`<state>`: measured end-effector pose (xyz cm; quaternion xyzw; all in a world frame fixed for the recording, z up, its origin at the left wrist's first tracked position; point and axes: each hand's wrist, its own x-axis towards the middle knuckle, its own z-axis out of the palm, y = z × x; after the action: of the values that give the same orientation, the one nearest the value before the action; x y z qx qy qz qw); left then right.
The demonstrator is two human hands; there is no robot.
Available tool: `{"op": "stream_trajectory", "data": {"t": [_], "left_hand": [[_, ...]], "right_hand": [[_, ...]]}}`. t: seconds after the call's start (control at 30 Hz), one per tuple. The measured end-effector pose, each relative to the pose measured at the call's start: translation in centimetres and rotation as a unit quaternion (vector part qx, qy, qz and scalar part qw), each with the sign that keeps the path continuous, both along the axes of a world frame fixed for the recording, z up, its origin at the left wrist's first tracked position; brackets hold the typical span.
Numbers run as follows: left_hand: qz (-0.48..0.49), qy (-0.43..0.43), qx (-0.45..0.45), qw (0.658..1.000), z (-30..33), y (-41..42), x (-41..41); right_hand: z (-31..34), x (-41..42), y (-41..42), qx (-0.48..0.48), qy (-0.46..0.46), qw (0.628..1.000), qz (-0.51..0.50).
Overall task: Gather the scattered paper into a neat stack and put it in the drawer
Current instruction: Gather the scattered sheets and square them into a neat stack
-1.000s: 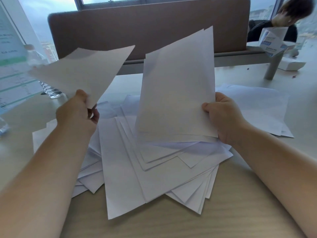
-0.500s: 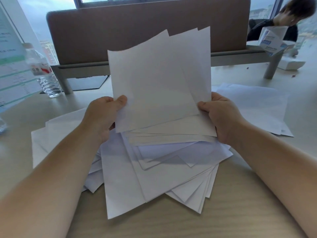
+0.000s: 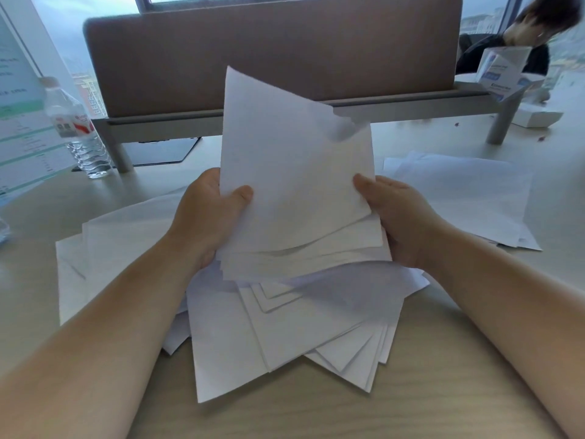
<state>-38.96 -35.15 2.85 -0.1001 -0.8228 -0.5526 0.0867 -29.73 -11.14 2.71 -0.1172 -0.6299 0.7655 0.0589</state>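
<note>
Head view looks down at a wooden desk (image 3: 316,416) strewn with white paper. Both hands hold a sheaf of sheets (image 3: 294,191) upright above the desk, its lower edges uneven and fanned. Left hand (image 3: 209,220) grips the sheaf's left edge, thumb pressed on the front, fingers hidden behind. Right hand (image 3: 402,220) clasps the right edge, thumb on the front; its other fingers probably curl behind the sheaf, though they cannot be seen. Below the sheaf lies a loose pile of scattered sheets (image 3: 285,327), overlapping at many angles. More sheets (image 3: 459,191) lie right of the sheaf. A water bottle (image 3: 76,128) stands upright far left of it; whether it holds water cannot be told.
</note>
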Motion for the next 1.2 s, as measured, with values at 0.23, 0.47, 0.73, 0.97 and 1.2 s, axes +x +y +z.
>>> {"op": "stream_trajectory", "data": {"t": [0.23, 0.47, 0.73, 0.97, 1.2], "left_hand": [[-0.078, -0.062, 0.103, 0.99, 0.6, 0.0, 0.5], [-0.034, -0.277, 0.235, 0.931, 1.8, -1.2, -0.8], [-0.04, -0.376, 0.324, 0.867, 3.2, -3.2, -1.8], [-0.044, -0.37, 0.323, 0.87, 2.5, -2.1, -0.9], [-0.012, -0.351, 0.301, 0.887, 2.8, -2.2, -1.0]], "right_hand": [[-0.7, -0.5, 0.5, 0.059, 0.008, 0.998, -0.027], [0.2, -0.6, 1.3, -0.023, 0.034, 0.991, -0.124], [0.0, -0.5, 1.4, -0.083, 0.023, 0.981, -0.173], [-0.2, -0.7, 1.1, -0.08, 0.024, 0.983, -0.162], [0.1, -0.3, 0.9, -0.071, 0.015, 0.986, -0.149]]}}
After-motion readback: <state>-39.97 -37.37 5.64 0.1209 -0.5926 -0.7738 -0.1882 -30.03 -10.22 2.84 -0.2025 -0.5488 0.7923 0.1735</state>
